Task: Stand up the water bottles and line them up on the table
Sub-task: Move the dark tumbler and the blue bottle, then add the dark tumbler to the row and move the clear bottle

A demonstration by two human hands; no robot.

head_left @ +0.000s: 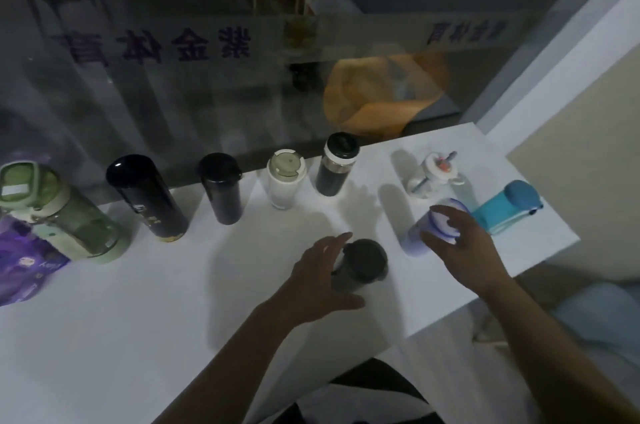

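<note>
Five bottles stand in a row along the far edge of the white table (145, 312): a green bottle (65, 215), a tall black bottle (147, 196), a dark bottle (221, 188), a white bottle (285, 183) and a dark bottle with a silver band (336, 169). My left hand (318, 285) wraps the left side of an upright dark grey bottle (363, 262) nearer to me. My right hand (464, 247) grips the lid of an upright lavender bottle (415, 240) from above. Right of it are a small white straw cup (434, 174) and a teal bottle (505, 209), both seemingly upright.
A purple bag (20, 261) lies at the table's left edge beside the green bottle. A glass partition with lettering (207, 84) rises right behind the row. The table's right corner (571, 236) drops off just past the teal bottle.
</note>
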